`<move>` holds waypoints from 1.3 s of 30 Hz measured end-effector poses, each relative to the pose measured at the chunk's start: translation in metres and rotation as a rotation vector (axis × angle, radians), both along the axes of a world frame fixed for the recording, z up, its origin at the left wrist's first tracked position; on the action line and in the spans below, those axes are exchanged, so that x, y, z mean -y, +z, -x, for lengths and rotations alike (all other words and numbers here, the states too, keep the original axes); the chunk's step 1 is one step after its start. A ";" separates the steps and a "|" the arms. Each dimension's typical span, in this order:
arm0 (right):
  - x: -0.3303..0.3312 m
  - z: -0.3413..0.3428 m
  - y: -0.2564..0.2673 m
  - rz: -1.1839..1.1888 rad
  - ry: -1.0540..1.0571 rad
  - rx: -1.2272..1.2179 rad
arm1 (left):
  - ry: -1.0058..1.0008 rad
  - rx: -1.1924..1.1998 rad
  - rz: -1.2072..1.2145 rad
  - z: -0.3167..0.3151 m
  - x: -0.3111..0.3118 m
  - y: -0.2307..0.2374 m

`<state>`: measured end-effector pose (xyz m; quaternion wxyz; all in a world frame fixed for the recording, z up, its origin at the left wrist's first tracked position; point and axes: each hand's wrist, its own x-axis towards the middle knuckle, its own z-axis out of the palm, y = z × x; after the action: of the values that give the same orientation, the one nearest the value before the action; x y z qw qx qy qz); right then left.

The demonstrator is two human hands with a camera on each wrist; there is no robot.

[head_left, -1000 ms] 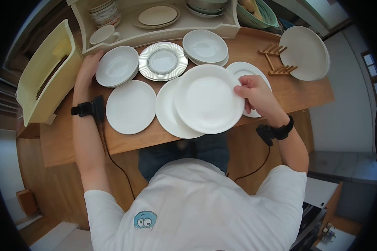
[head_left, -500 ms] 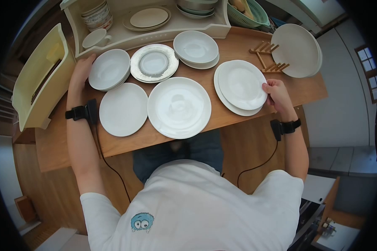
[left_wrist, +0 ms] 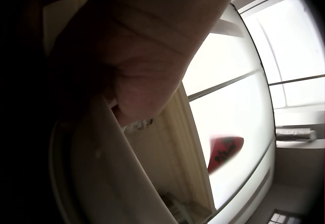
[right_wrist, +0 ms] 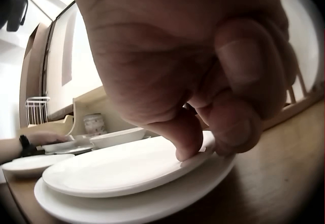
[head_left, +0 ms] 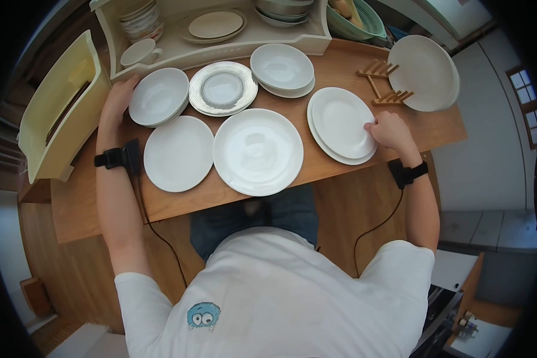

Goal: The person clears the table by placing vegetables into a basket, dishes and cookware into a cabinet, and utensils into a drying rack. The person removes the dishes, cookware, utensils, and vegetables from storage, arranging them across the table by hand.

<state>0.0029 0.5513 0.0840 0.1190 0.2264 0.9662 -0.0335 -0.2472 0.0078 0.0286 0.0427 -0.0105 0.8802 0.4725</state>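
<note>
My right hand [head_left: 392, 130] pinches the near right rim of a small white plate [head_left: 342, 122]. That plate lies over a slightly larger white plate [head_left: 328, 149], whose edge shows beneath it. In the right wrist view the thumb [right_wrist: 190, 137] is on the upper rim, with curled fingers beside it. At the far left my left hand [head_left: 119, 96] holds the edge of a white bowl [head_left: 159, 95] stacked on another; its fingers are mostly hidden, and the left wrist view shows the bowl's rim [left_wrist: 139, 168] against the hand.
Between the hands lie a large white plate [head_left: 258, 152], another white plate [head_left: 179, 154], silver-ringed plates [head_left: 198, 89] and a second bowl stack [head_left: 282, 67]. A wooden rack [head_left: 379, 83] with big plates stands right. A cream shelf [head_left: 221, 51] and yellow holder [head_left: 42, 149] border the table.
My right hand has carried the small plate rightwards from over the large plate to the plate at right. The hand then shifts slightly at its rim. My left hand stays at the bowl.
</note>
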 end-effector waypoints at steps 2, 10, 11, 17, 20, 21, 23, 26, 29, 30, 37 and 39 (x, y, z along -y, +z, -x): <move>0.006 0.001 0.000 -0.059 0.010 0.023 | -0.012 0.009 -0.012 -0.002 -0.001 0.000; 0.129 -0.001 0.014 0.696 0.278 -0.191 | -0.012 0.014 -0.057 0.001 0.000 -0.002; 0.137 0.003 0.005 0.651 0.327 -0.163 | -0.007 0.011 -0.049 0.002 0.001 -0.005; 0.150 0.020 -0.001 0.818 0.219 0.026 | 0.022 -0.038 -0.036 0.001 -0.002 -0.004; 0.152 0.014 0.007 0.975 0.078 0.079 | 0.038 0.009 -0.027 -0.006 -0.006 0.004; 0.149 0.010 0.008 0.996 0.074 0.028 | 0.037 0.009 -0.030 -0.004 -0.004 0.001; 0.136 0.002 0.008 1.016 0.057 -0.021 | 0.023 0.020 -0.056 0.001 -0.003 -0.004; 0.102 -0.008 0.008 1.014 0.027 -0.118 | 0.027 0.003 -0.061 0.004 -0.002 -0.007; 0.060 -0.021 0.012 0.999 -0.107 -0.412 | -0.002 0.004 -0.038 0.008 0.002 -0.008; 0.038 -0.022 0.011 1.000 -0.128 -0.419 | -0.002 0.004 -0.038 0.008 0.001 -0.008; -0.027 -0.026 -0.008 0.910 -0.246 -0.437 | -0.023 0.023 -0.048 -0.004 -0.001 0.005; -0.030 -0.025 -0.012 0.893 -0.264 -0.426 | -0.047 0.028 -0.039 -0.002 -0.001 0.005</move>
<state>0.0276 0.5818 0.0719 -0.0005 0.2618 0.8235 -0.5032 -0.2450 0.0087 0.0334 0.0665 0.0042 0.8702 0.4883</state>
